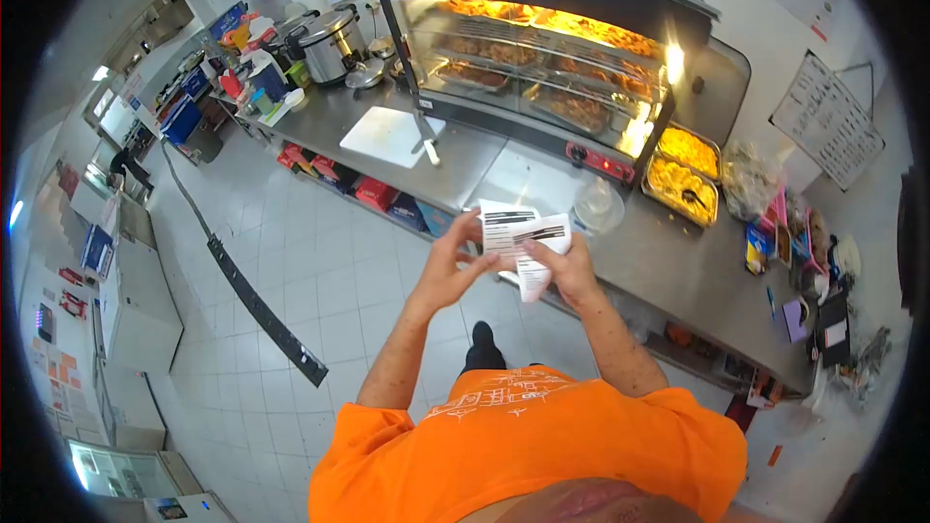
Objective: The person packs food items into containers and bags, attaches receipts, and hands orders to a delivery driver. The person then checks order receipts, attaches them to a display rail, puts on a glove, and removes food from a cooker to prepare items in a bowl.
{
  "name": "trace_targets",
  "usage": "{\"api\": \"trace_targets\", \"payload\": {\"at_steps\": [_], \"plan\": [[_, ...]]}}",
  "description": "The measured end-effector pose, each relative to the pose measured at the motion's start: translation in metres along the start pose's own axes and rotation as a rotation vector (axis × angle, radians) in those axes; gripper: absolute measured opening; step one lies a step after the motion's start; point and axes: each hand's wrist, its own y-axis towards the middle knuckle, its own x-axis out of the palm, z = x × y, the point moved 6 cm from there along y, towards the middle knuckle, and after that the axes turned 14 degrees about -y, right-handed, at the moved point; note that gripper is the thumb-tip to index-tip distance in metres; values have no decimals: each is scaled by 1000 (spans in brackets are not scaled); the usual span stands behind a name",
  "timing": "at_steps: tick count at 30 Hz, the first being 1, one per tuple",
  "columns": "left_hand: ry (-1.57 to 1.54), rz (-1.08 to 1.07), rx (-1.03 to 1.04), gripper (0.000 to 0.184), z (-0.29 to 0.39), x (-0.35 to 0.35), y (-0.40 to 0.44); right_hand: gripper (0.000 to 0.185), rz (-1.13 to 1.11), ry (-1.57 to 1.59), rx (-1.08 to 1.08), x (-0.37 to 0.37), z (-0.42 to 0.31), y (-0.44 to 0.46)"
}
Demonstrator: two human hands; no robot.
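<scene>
Two white printed paper slips, like order receipts [506, 223], overlap in front of my chest, dark bars and text on them. My right hand [572, 269] pinches them from the right, its thumb pressed on the front one, whose lower end hangs down. On the other side, my left hand [450, 266] grips the left edge of the papers. Its thumb lies near the lower edge and its fingers are partly hidden behind. Both hands are held in front of the steel counter [668, 266], close to a clear plastic tub [599, 205].
A lit glass food warmer [533, 58] holds trays of food, with slips along its top. Beside it sit trays of yellow food [681, 184]. A knife [427, 140] lies on a white cutting board [378, 136]. Behind stands a large cooker [331, 44]. Another person [128, 167] is far left.
</scene>
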Motion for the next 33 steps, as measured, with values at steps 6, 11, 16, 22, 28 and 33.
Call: {"api": "trace_targets", "payload": {"at_steps": [6,11,16,22,28,33], "plan": [[342,-4,376,56,-93,-73,179,30,55,-91,-106,-37,112,137],[738,59,847,49,-35,-118,384,21,74,-349,-73,-20,120,227],[843,-41,1034,43,-14,-97,505,22,137,-465,-158,6,102,271],[978,30,1010,45,-30,-98,529,20,319,-480,-44,-24,115,270],[952,49,946,47,-33,-160,542,26,547,-439,-41,-62,126,248],[951,21,987,46,-29,-130,533,29,546,-491,-87,-91,128,252]]}}
